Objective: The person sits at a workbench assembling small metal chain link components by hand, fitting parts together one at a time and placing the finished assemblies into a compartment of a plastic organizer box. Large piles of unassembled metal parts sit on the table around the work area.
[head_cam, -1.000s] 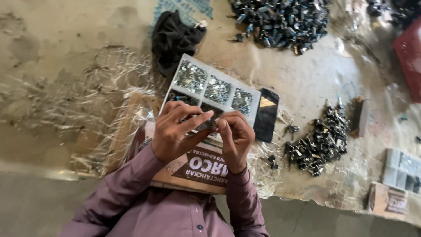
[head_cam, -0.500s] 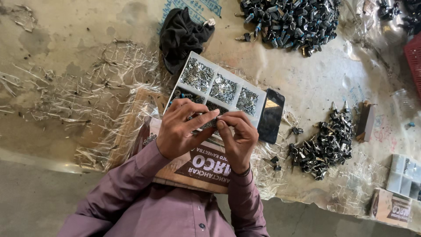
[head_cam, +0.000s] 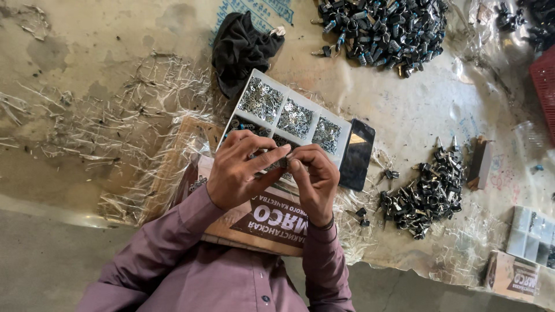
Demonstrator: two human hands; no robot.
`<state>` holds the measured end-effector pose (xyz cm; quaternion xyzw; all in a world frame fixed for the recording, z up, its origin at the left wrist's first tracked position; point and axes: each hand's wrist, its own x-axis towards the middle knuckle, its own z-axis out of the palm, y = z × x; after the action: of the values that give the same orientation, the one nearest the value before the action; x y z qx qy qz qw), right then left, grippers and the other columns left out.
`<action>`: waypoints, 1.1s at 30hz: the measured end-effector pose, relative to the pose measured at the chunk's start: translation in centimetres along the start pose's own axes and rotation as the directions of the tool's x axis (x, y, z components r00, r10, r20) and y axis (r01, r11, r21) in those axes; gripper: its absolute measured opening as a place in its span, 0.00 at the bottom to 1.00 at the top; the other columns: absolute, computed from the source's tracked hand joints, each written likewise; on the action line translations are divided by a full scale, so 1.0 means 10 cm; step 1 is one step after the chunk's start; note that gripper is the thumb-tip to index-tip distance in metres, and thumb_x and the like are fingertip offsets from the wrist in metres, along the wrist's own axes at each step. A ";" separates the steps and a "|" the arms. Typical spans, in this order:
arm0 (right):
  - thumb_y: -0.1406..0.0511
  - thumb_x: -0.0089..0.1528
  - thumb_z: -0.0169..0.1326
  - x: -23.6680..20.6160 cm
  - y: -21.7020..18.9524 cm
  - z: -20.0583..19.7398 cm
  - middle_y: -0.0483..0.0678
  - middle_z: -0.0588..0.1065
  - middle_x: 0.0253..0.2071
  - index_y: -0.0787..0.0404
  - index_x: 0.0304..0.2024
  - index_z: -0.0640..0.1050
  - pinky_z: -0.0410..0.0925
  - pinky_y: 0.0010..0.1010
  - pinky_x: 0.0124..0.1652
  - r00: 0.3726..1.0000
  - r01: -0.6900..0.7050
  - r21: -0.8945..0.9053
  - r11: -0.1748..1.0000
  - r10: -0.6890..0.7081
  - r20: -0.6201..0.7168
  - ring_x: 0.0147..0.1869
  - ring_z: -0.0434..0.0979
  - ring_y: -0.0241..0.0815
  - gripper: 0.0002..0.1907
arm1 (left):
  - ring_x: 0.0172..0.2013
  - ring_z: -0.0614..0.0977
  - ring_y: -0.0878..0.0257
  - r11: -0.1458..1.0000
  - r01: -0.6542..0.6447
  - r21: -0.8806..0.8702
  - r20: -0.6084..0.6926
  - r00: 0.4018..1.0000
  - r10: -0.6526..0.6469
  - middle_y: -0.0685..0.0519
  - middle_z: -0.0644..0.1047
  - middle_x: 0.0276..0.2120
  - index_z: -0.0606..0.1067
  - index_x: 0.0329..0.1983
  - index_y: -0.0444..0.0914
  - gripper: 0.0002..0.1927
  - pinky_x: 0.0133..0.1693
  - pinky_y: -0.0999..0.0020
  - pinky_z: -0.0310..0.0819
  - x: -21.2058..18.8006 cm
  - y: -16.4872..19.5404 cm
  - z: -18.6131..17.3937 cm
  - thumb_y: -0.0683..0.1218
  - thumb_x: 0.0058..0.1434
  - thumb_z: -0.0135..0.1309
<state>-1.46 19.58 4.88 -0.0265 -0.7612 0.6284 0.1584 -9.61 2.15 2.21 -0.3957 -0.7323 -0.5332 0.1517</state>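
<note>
Small metal part (head_cam: 284, 163) sits pinched between the fingertips of your left hand (head_cam: 240, 170) and right hand (head_cam: 315, 182), held just above the near edge of the white divided tray (head_cam: 347, 128) so the sorted pieces stay within reach.

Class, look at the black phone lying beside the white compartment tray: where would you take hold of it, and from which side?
Grip the black phone across its long edges, coming from its right side. It lies flat, its left edge touches the white compartment tray, and the sheet to its right looks mostly bare, so fingers probably fit there.
</note>
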 end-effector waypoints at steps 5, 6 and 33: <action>0.72 0.68 0.54 0.02 0.01 0.01 0.51 0.77 0.43 0.70 0.38 0.76 0.70 0.24 0.44 0.994 0.104 -0.166 0.981 -0.108 -0.012 0.44 0.75 0.34 0.05 | 0.45 0.75 0.58 1.000 0.003 -0.002 0.004 1.000 -0.003 0.56 0.77 0.45 0.80 0.57 0.43 0.22 0.51 0.61 0.70 0.00 0.00 -0.01 0.45 0.59 0.68; 0.72 0.68 0.54 0.03 0.01 0.01 0.51 0.77 0.43 0.69 0.38 0.77 0.70 0.24 0.44 0.993 0.110 -0.187 0.976 -0.115 -0.017 0.44 0.75 0.34 0.05 | 0.45 0.75 0.58 1.000 -0.002 0.000 0.004 1.000 0.002 0.56 0.77 0.45 0.80 0.57 0.43 0.22 0.51 0.61 0.70 0.00 0.00 -0.01 0.45 0.59 0.68; 0.74 0.64 0.59 -0.01 0.10 0.09 0.48 0.78 0.41 0.69 0.37 0.80 0.60 0.18 0.32 0.974 0.099 -0.287 0.953 -0.152 -0.167 0.38 0.72 0.29 0.01 | 0.46 0.76 0.57 1.000 -0.022 0.021 0.000 1.000 0.022 0.57 0.77 0.43 0.80 0.56 0.42 0.23 0.52 0.60 0.69 0.00 -0.05 0.05 0.49 0.58 0.69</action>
<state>-1.75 18.91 3.70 -0.0589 -0.8235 0.4989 0.2636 -9.86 2.51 1.73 -0.4020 -0.7334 -0.5238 0.1620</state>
